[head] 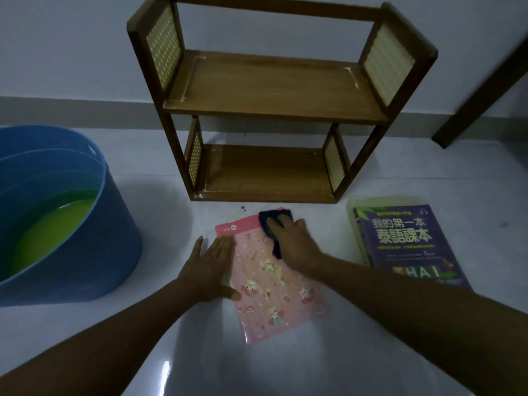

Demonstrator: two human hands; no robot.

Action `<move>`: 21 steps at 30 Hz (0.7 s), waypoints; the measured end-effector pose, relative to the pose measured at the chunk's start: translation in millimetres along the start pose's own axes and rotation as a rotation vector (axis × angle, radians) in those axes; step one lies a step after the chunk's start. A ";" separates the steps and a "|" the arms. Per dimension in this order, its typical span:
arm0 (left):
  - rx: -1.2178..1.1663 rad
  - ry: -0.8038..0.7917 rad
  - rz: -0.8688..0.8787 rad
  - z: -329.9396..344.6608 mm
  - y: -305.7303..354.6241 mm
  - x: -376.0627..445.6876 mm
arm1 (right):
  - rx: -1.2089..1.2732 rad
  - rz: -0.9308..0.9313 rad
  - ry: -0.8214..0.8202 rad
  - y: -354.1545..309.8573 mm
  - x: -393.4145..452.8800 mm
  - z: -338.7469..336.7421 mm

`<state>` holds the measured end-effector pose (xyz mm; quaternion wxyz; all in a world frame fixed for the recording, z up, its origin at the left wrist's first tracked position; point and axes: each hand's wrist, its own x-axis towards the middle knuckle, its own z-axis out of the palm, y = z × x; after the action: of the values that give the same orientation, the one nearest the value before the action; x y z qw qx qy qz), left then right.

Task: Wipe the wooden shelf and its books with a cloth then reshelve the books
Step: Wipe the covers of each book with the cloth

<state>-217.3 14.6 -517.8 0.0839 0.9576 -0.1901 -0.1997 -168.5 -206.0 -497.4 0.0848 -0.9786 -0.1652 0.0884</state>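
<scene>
A small two-tier wooden shelf (271,90) stands on the white floor against the wall, both tiers bare. In front of it lies a thin pink book (274,287) with cartoon figures on its cover. My left hand (211,264) lies flat on the book's left edge, fingers spread. My right hand (294,241) presses a dark blue cloth (274,221) onto the book's upper right corner. A purple book (405,247) with white characters rests on the floor to the right, on top of a pale one.
A blue plastic tub (94,230) holding yellow-green liquid stands at the left. A dark wooden leg (483,92) slants down at the far right. The floor is glossy white tile.
</scene>
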 end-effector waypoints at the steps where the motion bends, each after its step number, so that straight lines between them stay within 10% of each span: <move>1: -0.005 0.005 0.006 -0.6 -1.5 0.4 | 0.028 -0.076 0.012 -16.1 -16.0 3.8; 5: 0.094 -0.006 0.019 -0.8 -3.1 1.1 | 0.092 -0.460 -0.077 -53.9 -67.1 22.3; 12: 0.035 -0.061 -0.043 -2.4 0.4 0.8 | -0.031 -0.120 0.036 39.4 -49.8 3.7; 21: 0.029 -0.065 -0.045 -0.6 -3.0 1.4 | -0.181 -0.419 -0.085 34.8 -106.1 14.9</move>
<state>-214.8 16.8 -518.4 0.0592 0.9557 -0.1740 -0.2299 -259.4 -272.2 -503.2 0.0061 -0.9220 -0.3752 0.0948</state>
